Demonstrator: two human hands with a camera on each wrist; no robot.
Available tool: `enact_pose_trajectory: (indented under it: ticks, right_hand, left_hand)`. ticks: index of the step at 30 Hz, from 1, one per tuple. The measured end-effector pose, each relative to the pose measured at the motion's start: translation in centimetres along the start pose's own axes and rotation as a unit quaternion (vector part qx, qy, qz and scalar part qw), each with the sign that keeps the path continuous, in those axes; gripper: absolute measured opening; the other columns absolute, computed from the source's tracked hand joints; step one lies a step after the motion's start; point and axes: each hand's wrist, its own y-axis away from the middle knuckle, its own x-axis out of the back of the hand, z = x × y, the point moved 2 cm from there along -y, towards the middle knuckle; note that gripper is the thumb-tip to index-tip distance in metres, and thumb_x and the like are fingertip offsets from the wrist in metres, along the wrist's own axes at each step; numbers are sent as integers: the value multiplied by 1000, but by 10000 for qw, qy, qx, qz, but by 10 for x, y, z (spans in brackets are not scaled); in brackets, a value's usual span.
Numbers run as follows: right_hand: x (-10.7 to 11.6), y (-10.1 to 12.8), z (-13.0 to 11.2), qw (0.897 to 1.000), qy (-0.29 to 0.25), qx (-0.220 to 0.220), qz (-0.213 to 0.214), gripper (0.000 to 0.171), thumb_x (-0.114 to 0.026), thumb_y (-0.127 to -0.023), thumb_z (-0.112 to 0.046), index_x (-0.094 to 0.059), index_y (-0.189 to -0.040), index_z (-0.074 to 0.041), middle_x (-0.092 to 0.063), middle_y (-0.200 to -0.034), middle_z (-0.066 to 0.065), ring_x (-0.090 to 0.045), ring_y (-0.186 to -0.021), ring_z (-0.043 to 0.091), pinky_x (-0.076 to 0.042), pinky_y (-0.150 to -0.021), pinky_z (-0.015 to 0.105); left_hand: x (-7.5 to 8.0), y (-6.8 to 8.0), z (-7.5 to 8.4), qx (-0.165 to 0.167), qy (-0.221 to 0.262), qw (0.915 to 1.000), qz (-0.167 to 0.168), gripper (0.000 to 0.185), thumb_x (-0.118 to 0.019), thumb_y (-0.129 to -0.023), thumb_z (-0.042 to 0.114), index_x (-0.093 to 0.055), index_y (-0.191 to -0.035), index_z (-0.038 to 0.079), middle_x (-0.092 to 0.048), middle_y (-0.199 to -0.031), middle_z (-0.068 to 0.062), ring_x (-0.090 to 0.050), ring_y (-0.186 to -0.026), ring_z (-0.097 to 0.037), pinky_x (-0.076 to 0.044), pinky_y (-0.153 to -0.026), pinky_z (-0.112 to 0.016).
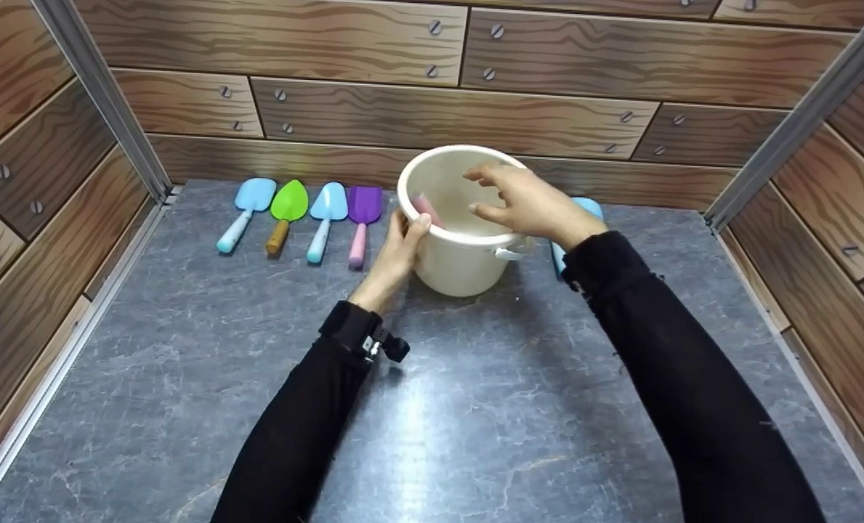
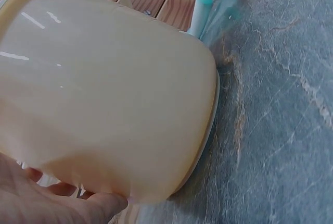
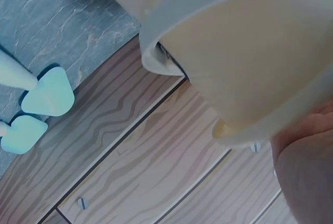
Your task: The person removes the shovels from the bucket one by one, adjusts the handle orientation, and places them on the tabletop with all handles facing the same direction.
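A cream plastic bucket (image 1: 461, 269) stands on the grey surface near the back wall. My left hand (image 1: 395, 258) holds its left side, thumb by the rim; in the left wrist view that hand's fingers (image 2: 106, 203) lie against the outer wall. Over the bucket's mouth hovers my right hand (image 1: 522, 200), its fingers spread and loosely bent, with nothing seen in them. Inside the bucket leans a pink piece (image 1: 427, 211), mostly hidden by the rim. In the right wrist view, only part of the right hand (image 3: 307, 161) shows beside the rim.
To the left lie a blue toy shovel (image 1: 255, 195), a green trowel (image 1: 290, 200) with a brown handle, a light blue trowel (image 1: 329, 202) and a purple shovel (image 1: 365, 205). Blue tools (image 1: 588, 205) on the right are partly behind my forearm. Wood-patterned walls (image 1: 359, 43) surround the surface.
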Motion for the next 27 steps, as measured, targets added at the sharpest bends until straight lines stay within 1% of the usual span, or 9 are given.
enact_pose_trajectory:
  ticks: [6,9,12,16,19,21,23,26,27]
  right_hand:
    - [-8,-10,-5,9998,71,24,-192,59,-77,-112,-18,-59,-161,8,-66,-165,33,-66,-153,55,-52,-135,63]
    - [-11,-16,-5,9994,92,-79,-310,62,-79,-111,-19,-58,-164,7,-65,-166,33,-66,-153,55,-53,-134,63]
    - [-12,-20,-7,9983,63,-271,-503,69,-81,-110,-22,-54,-168,5,-62,-170,31,-65,-155,54,-53,-134,62]
    - [-14,-26,-9,9955,8,-500,-806,77,-83,-110,-26,-49,-173,2,-59,-174,29,-64,-158,51,-53,-135,60]
    - [-18,-32,-8,9938,-15,-566,-961,82,-84,-109,-27,-46,-176,1,-58,-176,29,-63,-159,50,-52,-136,60]
    - [-26,-39,2,9939,54,-524,-969,84,-84,-108,-31,-46,-176,1,-59,-174,29,-65,-157,50,-54,-134,57]
    - [-32,-45,7,9930,35,-541,-1045,85,-83,-107,-32,-45,-176,0,-59,-174,29,-66,-156,49,-55,-132,57]
    - [-45,-54,21,9920,44,-575,-1127,86,-83,-106,-36,-46,-177,-3,-62,-174,25,-69,-154,45,-58,-129,55]
    - [-47,-56,22,9909,-10,-626,-1190,87,-82,-106,-36,-45,-178,-5,-62,-174,23,-69,-155,43,-58,-130,55]
  left_hand:
    - [0,0,1,-63,-44,10000,24,111,-54,-102,64,-13,-187,5,-22,-194,-29,-26,-182,-46,-22,-151,-64]
    - [0,1,2,-86,-97,9999,12,113,-54,-102,65,-12,-187,5,-20,-194,-29,-25,-182,-47,-22,-152,-64]
    - [0,1,2,-82,-124,9999,-1,109,-53,-103,63,-12,-187,6,-20,-194,-29,-25,-182,-47,-22,-151,-65]
    - [0,1,2,-86,-107,9999,-6,104,-52,-104,63,-19,-184,6,-27,-192,-29,-31,-180,-46,-25,-151,-62]
    - [0,1,2,-104,-99,9999,-12,107,-53,-101,70,-24,-181,5,-33,-188,-28,-36,-177,-44,-28,-150,-60]
    - [0,2,2,-111,-100,9999,-20,112,-54,-98,75,-24,-181,5,-35,-187,-27,-38,-176,-44,-29,-150,-59]
    - [0,2,1,-109,-116,9999,-20,116,-55,-97,78,-23,-182,6,-34,-188,-27,-37,-176,-43,-29,-150,-59]
    - [-1,2,1,-93,-109,9999,-15,112,-54,-100,74,-21,-184,7,-32,-189,-27,-35,-178,-43,-28,-150,-60]
    - [-1,1,0,-85,-112,9999,-12,110,-54,-101,71,-20,-184,7,-31,-190,-27,-35,-178,-44,-28,-150,-60]
